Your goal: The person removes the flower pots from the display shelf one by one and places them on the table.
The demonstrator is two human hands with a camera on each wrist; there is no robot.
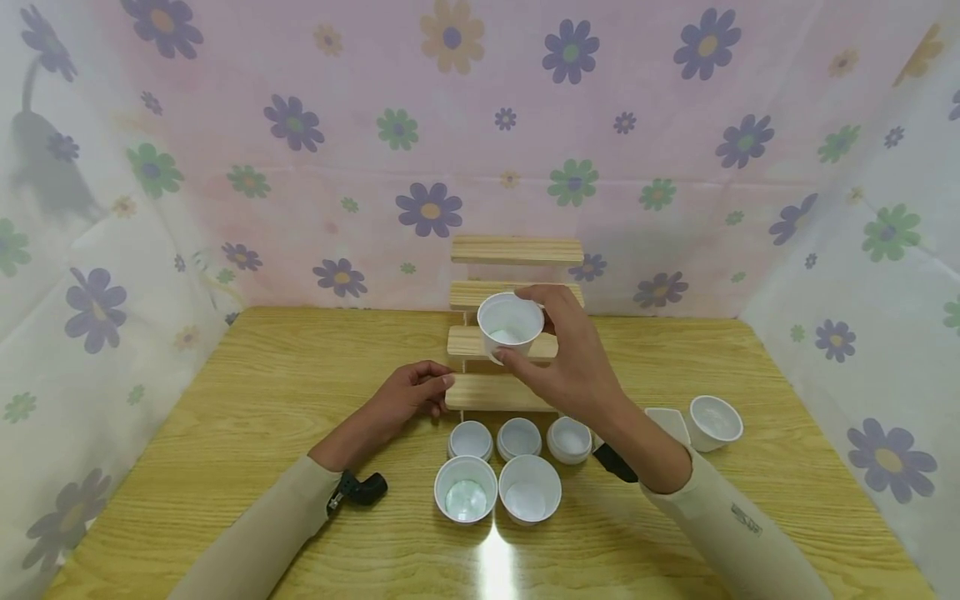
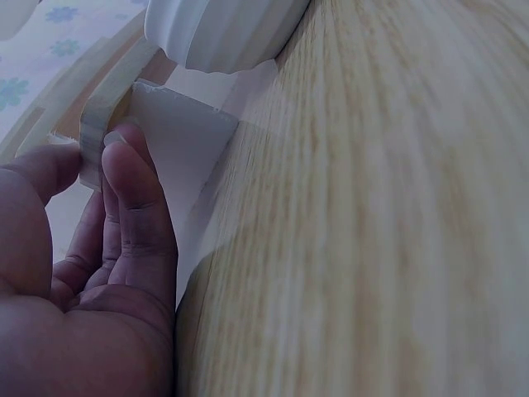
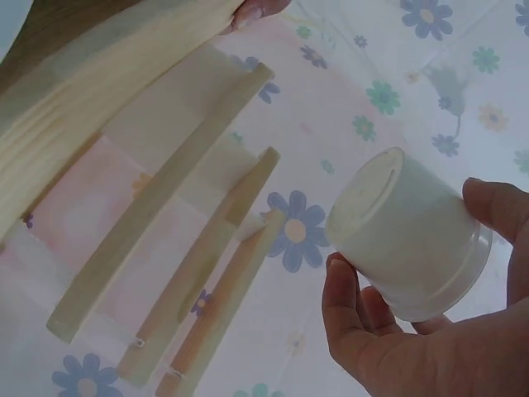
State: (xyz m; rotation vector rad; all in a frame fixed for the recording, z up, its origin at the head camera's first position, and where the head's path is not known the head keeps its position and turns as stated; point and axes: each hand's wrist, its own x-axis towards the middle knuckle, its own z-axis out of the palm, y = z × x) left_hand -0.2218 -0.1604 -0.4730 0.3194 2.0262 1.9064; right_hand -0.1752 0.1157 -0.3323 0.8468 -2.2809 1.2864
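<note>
A white plastic pot (image 1: 498, 333) is gripped by my right hand (image 1: 577, 362), between thumb and fingers, in front of the upper planks of a tiered wooden rack (image 1: 517, 250). In the head view its open top faces me; the right wrist view shows the pot's underside (image 3: 364, 194) and ribless side. Down at the rack's left end, my left hand (image 1: 411, 392) pinches the end of the lowest plank (image 1: 498, 393). The left wrist view shows the thumb and fingers on either side of that plank end (image 2: 101, 124), by a pale side panel (image 2: 182, 124).
Several white pots stand on the wooden table (image 1: 337, 350) before the rack, including a front left pot (image 1: 465, 492) and a front right pot (image 1: 530, 492). Another pot (image 1: 716, 422) stands at right beside a white object (image 1: 667, 423) partly behind my right forearm. Flowered cloth (image 1: 360, 192) surrounds the table.
</note>
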